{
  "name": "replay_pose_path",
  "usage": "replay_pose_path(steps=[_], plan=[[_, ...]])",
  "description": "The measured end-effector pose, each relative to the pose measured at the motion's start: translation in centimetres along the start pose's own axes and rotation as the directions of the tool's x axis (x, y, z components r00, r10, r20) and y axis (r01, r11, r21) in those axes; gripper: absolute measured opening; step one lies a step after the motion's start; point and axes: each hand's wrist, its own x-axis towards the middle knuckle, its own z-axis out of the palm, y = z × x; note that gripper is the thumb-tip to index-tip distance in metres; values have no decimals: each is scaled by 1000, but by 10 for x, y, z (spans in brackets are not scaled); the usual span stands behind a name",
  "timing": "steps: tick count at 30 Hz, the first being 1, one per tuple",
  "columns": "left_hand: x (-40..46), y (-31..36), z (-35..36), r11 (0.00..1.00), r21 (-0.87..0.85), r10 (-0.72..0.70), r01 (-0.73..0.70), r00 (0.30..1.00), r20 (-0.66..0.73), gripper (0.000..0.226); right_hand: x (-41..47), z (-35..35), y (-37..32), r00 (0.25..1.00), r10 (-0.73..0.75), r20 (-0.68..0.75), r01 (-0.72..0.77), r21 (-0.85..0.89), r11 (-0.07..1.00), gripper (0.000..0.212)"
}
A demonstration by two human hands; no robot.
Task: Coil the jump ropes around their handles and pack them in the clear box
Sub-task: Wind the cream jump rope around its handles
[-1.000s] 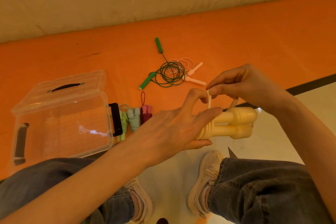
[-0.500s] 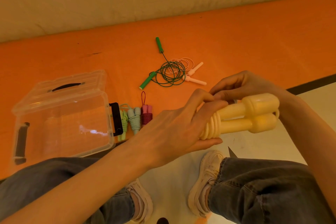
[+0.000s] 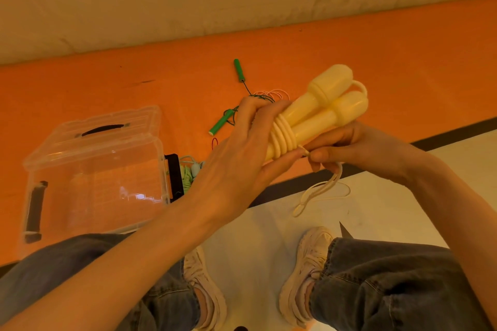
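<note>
The yellow handles [image 3: 320, 113] are gripped by the left hand [image 3: 236, 158]; cord [image 3: 320, 191] is pinched by the right hand [image 3: 357, 148] (winding unfinished). The clear box [image 3: 94, 169], at nine o'clock, seemingly holds nothing.

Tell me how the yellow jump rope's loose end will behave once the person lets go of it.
The loose rope end probably flops: it already droops in a limp loop below the right hand. The coils may loosen, since only that hand's pinch seems to hold the tail. The paired handles look rigid and rounded, so the bundle might roll if set down.
</note>
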Motion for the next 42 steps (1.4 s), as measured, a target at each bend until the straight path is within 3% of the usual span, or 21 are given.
replay_pose_path(steps=[4,9,19,26,37,42], plan=[[1,-4,-1,999,13,-52,52,998,-20,61,0,8,-6,999,35,-25,-35,-4,999,23],[1,-5,3,968,240,-68,72,997,-24,61,-7,19,-17,996,16,-83,-14,24,1000,24],[3,-10,6,855,517,-98,42,992,81,65,-8,35,-23,974,119,-194,-112,45,993,21],[0,-13,13,898,434,-136,65,982,133,57,-4,42,-25,976,146,-159,-136,73,988,19],[1,-12,11,880,471,-86,55,995,45,57,-9,38,-32,979,123,-163,-109,88,990,19],[3,-16,7,879,473,-87,62,996,30,55,-15,29,-29,956,108,-274,-133,-75,988,15]])
